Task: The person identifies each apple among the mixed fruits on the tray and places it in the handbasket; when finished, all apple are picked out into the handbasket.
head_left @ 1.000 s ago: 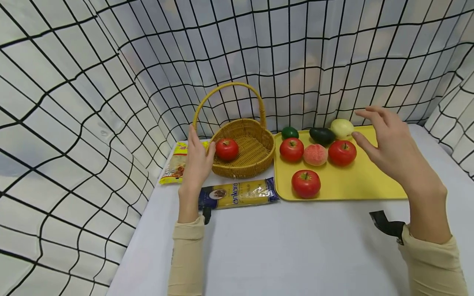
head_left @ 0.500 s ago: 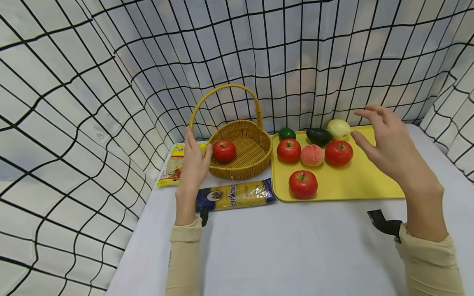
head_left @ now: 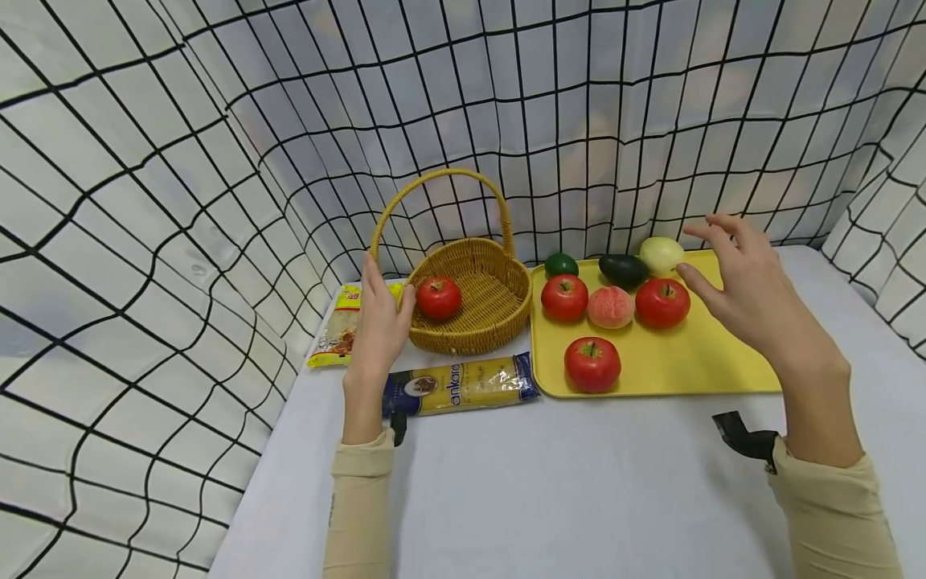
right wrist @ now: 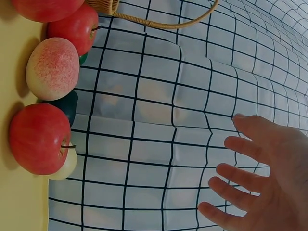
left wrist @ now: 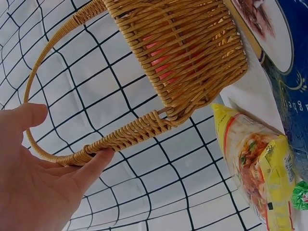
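My left hand [head_left: 379, 330] is at the left side of a wicker basket [head_left: 473, 338]. In the left wrist view its straight fingers rest against the basket's handle [left wrist: 130, 134], with the thumb standing apart. A red apple [head_left: 439, 298] lies inside the basket. My right hand [head_left: 752, 293], fingers spread and holding nothing, hovers above the right part of a yellow tray [head_left: 694, 374]. Nearest to it are a red apple [head_left: 661, 303] and a pale yellow-green, onion-like round item [head_left: 661, 256]. A peach [right wrist: 53, 69] shows beside that apple in the right wrist view.
Two more apples, one at the front [head_left: 592, 364] and one farther back [head_left: 564, 298], share the tray with a dark green avocado-like item [head_left: 624, 271] and a smaller green one [head_left: 561, 264]. A pasta packet [head_left: 463, 384] and a yellow food packet [head_left: 336, 330] lie near the basket. Black netting surrounds the table.
My right hand has shifted slightly left, toward the items on the tray. The left hand stays at the basket handle. The head view has turned a little.
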`<action>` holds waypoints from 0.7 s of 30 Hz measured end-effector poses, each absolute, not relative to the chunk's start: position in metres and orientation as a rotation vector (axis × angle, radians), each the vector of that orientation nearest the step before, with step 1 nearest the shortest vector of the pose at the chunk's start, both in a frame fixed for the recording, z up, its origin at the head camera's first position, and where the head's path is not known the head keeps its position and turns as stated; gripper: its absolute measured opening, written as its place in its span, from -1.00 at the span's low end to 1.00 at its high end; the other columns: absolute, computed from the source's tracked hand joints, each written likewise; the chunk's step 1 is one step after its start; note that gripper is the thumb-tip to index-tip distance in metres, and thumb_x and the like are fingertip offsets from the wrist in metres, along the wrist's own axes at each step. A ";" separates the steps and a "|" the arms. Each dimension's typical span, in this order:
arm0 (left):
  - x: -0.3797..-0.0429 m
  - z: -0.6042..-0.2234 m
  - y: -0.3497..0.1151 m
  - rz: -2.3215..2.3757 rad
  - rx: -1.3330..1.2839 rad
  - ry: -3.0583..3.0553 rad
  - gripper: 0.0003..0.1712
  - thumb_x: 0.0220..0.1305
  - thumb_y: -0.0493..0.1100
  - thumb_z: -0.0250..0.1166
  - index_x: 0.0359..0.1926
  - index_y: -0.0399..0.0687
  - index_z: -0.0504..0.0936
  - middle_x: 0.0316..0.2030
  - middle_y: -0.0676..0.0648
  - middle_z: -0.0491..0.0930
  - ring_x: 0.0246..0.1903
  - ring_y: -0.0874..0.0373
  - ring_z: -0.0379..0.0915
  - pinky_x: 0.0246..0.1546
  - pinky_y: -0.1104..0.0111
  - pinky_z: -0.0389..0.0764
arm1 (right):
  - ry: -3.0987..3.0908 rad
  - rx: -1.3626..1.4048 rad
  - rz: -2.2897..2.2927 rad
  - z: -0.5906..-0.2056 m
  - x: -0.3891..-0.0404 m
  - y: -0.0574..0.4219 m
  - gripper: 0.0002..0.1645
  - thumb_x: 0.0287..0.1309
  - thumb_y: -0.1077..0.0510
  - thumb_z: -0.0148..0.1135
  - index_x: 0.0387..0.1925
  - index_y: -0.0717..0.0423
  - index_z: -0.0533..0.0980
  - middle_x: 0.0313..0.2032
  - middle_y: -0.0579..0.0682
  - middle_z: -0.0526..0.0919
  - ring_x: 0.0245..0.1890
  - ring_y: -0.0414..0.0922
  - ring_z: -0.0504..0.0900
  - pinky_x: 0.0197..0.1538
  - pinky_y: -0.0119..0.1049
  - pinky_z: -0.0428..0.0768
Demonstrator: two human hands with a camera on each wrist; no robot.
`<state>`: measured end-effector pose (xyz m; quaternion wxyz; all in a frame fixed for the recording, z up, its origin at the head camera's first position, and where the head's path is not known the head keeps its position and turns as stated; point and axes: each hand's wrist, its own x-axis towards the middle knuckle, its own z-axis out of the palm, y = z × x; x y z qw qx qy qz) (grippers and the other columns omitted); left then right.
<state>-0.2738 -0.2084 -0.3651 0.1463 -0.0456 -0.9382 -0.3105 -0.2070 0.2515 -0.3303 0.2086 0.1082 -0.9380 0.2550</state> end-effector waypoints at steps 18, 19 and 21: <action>-0.274 -0.365 -0.209 -0.880 -0.128 -2.711 0.01 0.59 0.27 -0.12 0.63 0.02 -0.55 0.66 -0.09 -0.49 0.67 -0.09 -0.38 0.62 -0.08 0.02 | -2.776 0.249 0.751 -0.385 -0.251 0.270 -0.34 0.39 0.09 0.26 0.41 0.17 0.32 0.49 0.45 0.10 0.42 0.49 0.12 0.36 0.55 0.21; -0.274 -0.365 -0.209 -0.879 -0.126 -2.713 0.01 0.59 0.28 -0.12 0.63 0.03 -0.56 0.66 -0.09 -0.50 0.67 -0.09 -0.38 0.62 -0.08 0.02 | -2.788 0.249 0.758 -0.389 -0.253 0.270 -0.35 0.39 0.09 0.26 0.41 0.17 0.32 0.49 0.46 0.10 0.41 0.49 0.12 0.35 0.55 0.21; -0.274 -0.365 -0.209 -0.882 -0.127 -2.712 0.01 0.59 0.28 -0.12 0.63 0.02 -0.55 0.66 -0.09 -0.50 0.67 -0.10 -0.38 0.62 -0.08 0.02 | -2.811 0.255 0.762 -0.397 -0.258 0.270 -0.34 0.38 0.09 0.26 0.41 0.18 0.31 0.47 0.47 0.10 0.39 0.49 0.12 0.35 0.55 0.20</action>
